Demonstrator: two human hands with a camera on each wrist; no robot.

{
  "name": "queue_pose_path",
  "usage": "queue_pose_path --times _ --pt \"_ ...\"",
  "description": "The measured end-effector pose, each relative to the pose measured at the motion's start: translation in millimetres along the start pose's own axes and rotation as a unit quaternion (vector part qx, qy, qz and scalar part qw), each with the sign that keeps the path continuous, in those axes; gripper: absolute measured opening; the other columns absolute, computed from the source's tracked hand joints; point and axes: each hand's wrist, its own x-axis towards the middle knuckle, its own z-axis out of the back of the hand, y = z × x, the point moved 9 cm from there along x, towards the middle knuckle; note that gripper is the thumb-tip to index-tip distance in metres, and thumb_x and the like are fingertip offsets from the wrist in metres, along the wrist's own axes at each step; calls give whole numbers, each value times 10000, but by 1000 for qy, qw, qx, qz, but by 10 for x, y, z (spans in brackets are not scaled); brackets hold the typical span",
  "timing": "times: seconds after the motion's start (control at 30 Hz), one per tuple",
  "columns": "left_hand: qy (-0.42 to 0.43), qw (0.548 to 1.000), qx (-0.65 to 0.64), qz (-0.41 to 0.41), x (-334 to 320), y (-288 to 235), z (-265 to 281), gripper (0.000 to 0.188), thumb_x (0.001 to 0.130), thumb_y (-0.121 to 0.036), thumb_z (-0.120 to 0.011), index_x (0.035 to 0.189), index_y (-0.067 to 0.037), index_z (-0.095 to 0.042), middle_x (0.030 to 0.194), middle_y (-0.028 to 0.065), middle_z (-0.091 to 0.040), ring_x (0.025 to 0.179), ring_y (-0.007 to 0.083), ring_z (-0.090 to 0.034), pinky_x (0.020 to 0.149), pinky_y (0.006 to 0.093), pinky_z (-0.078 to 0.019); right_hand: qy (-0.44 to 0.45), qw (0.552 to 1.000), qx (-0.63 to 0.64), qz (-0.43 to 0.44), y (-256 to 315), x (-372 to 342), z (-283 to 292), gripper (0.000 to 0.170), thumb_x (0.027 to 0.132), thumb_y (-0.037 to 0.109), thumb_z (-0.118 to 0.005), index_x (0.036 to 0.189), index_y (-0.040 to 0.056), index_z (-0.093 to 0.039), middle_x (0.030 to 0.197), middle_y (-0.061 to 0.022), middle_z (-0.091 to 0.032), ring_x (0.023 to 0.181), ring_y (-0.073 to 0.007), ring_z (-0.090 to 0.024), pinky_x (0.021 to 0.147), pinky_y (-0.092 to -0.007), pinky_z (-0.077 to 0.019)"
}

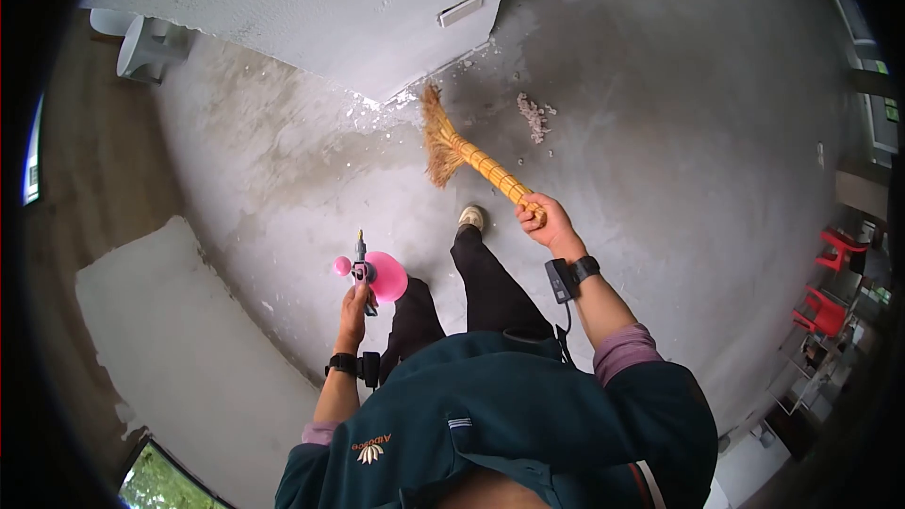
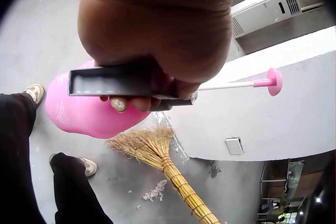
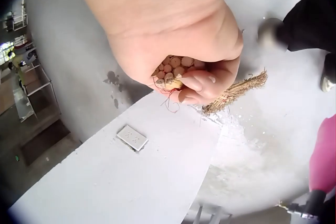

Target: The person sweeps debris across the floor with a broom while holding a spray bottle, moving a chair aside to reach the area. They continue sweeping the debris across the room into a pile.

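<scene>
Your right hand [image 1: 554, 226] grips the broom [image 1: 490, 172] at the end of its handle, fingers curled round the bound stalks, and your left hand [image 1: 353, 313] is wrapped round the handle of the pink sprayer [image 1: 387, 277]. The broom slants across in front of you, its bristles by the bottom corner of the white wall [image 1: 311, 0], near the pale flakes [image 1: 403, 99] along that wall's lower edge; whether the bristles touch the floor [image 1: 660, 151], you can't tell from here. Watch that corner: a hard stroke could catch the bristles on it, chip the surface, or scatter the flakes and the small heap of debris [image 1: 533, 119] lying out from the wall. Holding the broom one-handed at its very end could let the head twist if it snags. The floor has darker patches, possibly damp, so flakes might smear or your shoe [image 1: 471, 218] might slip. A tighter squeeze on the sprayer could set it off by accident. As for containers, the sprayer's round bottle hangs in your left hand, with a pump knob [image 2: 274, 82] standing out on a white rod; its wall hides whatever is inside, so you can't judge the fill.
</scene>
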Motion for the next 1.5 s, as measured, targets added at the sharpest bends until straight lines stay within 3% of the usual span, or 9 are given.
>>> queue_pose_path --times 0.13,0.27,0.4,0.57,0.77,0.97,1.2,1.37,1.5 --pt "-15 1000 -13 -1 13 -38 55 314 887 -330 -445 755 -51 -501 648 19 -491 601 103 -449 579 234 -354 -36 998 -51 -6 39 274 292 266 759 86 -538 986 23 -414 723 -78 -474 490 -89 -438 367 -159 -314" --pt "-32 999 -8 0 -23 -106 140 292 883 -312 -461 755 -53 -500 645 15 -487 595 103 -447 578 233 -361 -60 996 60 6 824 80 828 220 773 103 -529 929 0 -414 679 -57 -450 466 -81 -433 349 -151 -323" --pt "-33 999 39 5 -6 -62 209 308 893 -342 -436 768 -66 -495 658 11 -482 601 95 -448 568 231 -351 -116 987 22 108 1709 -362 1082 208 767 103 -539 917 12 -427 680 -65 -461 499 -89 -456 371 -150 -323" --pt "-31 999 23 17 51 119 277 306 894 -335 -430 767 -64 -494 663 12 -483 607 101 -448 573 236 -352 -163 958 -72 224 1856 -486 997 174 777 124 -537 899 42 -445 668 -58 -472 504 -109 -468 369 -185 -322" --pt "-12 999 -42 5 108 263 328 310 895 -337 -420 769 -62 -489 690 28 -486 645 120 -454 609 251 -362 -118 947 -189 231 1018 -610 569 145 786 119 -507 918 104 -449 673 -48 -475 491 -99 -447 361 -188 -321" --pt "-33 989 -146 19 37 613 548 327 896 -348 -418 808 -41 -490 688 46 -492 645 141 -474 633 270 -394 -65 992 -89 64 -430 -189 275 189 790 133 -533 954 114 -441 691 -56 -480 483 -100 -448 360 -190 -324" --pt "-116 968 -222 35 -268 1338 970 334 896 -347 -418 822 -30 -494 676 55 -493 607 156 -483 600 280 -414 -9 978 -153 -139 -2091 796 -179 186 786 133 -524 925 39 -443 691 -59 -472 518 -107 -469 371 -192 -321" --pt "-252 898 -355 54 -550 2022 1390 324 883 -336 -445 760 -38 -477 615 52 -475 534 164 -476 533 292 -425 -23 977 -127 -169 -2473 1083 -271 192 790 132 -516 924 21 -436 698 -61 -457 531 -113 -467 381 -191 -321" --pt "-338 813 -469 76 -881 2341 1641 297 879 -315 -464 757 -45 -473 586 50 -474 498 175 -474 504 296 -429 -37 993 -31 -105 -1946 1166 115 175 806 134 -499 912 15 -426 673 -64 -436 531 -117 -463 374 -190 -324"
